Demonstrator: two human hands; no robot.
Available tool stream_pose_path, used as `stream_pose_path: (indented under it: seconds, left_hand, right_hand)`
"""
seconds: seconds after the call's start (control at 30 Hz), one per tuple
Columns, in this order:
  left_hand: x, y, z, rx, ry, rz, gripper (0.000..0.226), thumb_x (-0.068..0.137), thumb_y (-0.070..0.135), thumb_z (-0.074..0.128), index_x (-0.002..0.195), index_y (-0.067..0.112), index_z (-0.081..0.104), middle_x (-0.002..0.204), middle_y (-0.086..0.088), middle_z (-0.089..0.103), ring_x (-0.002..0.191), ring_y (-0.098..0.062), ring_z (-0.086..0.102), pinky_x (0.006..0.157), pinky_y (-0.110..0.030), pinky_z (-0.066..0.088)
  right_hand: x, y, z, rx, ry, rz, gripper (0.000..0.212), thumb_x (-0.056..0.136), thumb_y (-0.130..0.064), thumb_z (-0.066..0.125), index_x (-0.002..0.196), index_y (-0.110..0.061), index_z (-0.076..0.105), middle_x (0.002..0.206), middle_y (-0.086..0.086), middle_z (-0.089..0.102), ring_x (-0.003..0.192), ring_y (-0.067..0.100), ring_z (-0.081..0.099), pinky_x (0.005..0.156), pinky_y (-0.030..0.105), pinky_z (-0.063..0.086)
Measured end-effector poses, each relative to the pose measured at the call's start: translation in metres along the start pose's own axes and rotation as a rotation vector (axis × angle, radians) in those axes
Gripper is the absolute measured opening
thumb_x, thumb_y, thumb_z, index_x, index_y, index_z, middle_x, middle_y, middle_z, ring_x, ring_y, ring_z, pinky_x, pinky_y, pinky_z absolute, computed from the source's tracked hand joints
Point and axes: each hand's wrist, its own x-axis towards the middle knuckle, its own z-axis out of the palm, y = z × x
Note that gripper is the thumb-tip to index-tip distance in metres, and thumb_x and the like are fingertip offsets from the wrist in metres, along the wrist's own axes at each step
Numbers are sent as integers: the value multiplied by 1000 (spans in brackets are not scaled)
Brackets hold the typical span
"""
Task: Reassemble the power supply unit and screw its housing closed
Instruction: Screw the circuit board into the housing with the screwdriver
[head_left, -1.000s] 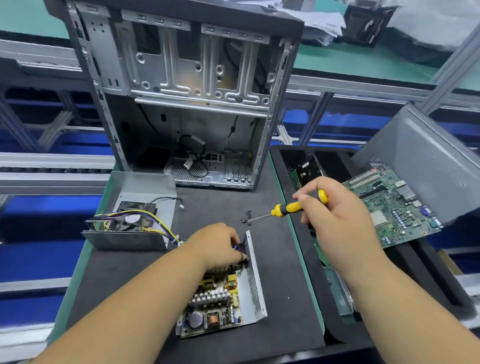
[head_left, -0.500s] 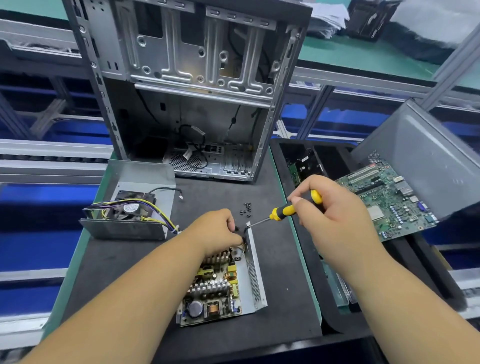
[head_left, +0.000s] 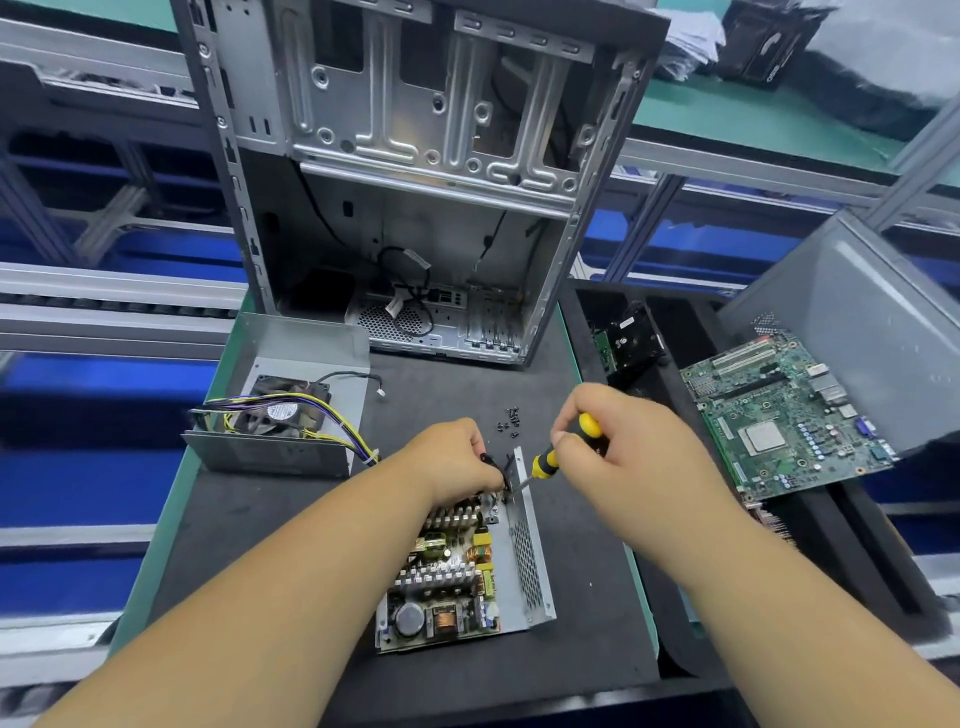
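Power supply base (head_left: 524, 566) lies open near the front middle of the dark bench (head_left: 582, 545), circuit board (head_left: 441, 582) exposed inside, perforated side wall standing up along its right edge. Left hand (head_left: 457, 460) sits at the far end of the base, grip curled and pinching a small black part at the top corner; exactly what part, cannot tell. Right hand (head_left: 618, 452) grip is clenched round the yellow-and-black screwdriver (head_left: 550, 460), shaft angled down-left, tip at the side wall's top corner just beside the left fingers. Loose screws (head_left: 509, 420) in a small cluster on the bench just beyond both hands. Housing cover (head_left: 291, 410) with fan (head_left: 283, 410) and yellow/purple wires sits to the left, apart from the base. Empty computer case (head_left: 415, 182) stands upright at the back. Motherboard (head_left: 784, 415) rests tilted in the black tray (head_left: 680, 613) on the right.
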Motion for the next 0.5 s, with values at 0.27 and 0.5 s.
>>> stream_pose_path:
  seconds: [0.27, 0.5]
  left_hand:
    - [-1, 0, -1, -56, 16, 44, 37, 58, 34, 70, 90, 21, 55, 88, -5, 69, 72, -20, 57, 76, -42, 55]
    - [0, 0, 1, 10, 9, 58, 34, 66, 34, 74, 90, 21, 55, 90, -3, 67, 89, -25, 64, 76, -39, 53]
  right_hand:
    - [12, -2, 19, -132, -65, -10, 9, 87, -33, 54, 81, -26, 54, 64, -2, 53, 61, 11, 49, 51, 31, 35]
    - [16, -2, 23, -179, -88, -19, 7, 87, -33, 53, 83, -27, 54, 69, -3, 56, 67, 14, 53, 58, 33, 44]
